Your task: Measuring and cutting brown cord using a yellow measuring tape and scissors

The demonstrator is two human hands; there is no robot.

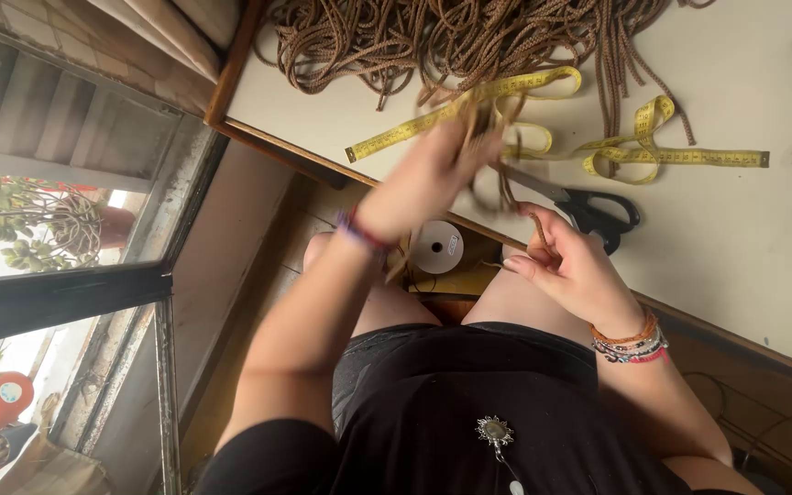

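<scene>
Pale tabletop (763, 238) with a wooden edge is filling the upper right of the view, and a window with potted plants (20, 220) outside is showing well off to the left of the left hand. The left hand (428, 174) is blurring in motion, raised over the table edge, with its fingers closing around brown cord (497, 183) that is hanging down from it; the exact grip is too smeared to tell. The right hand (570, 266) is sitting just below and right of it, fingers curling and pinching a strand of the same cord between thumb and forefinger. Beyond the left hand, a big tangled heap of brown cord (442, 37) is lying on the table. A yellow measuring tape (634, 151) is looping across the surface just past both hands. Black-handled scissors (588, 206) are resting right above the right hand, nearly touching it. Beneath and between the hands, a white spool (438, 246) is lying near the person's knees.
</scene>
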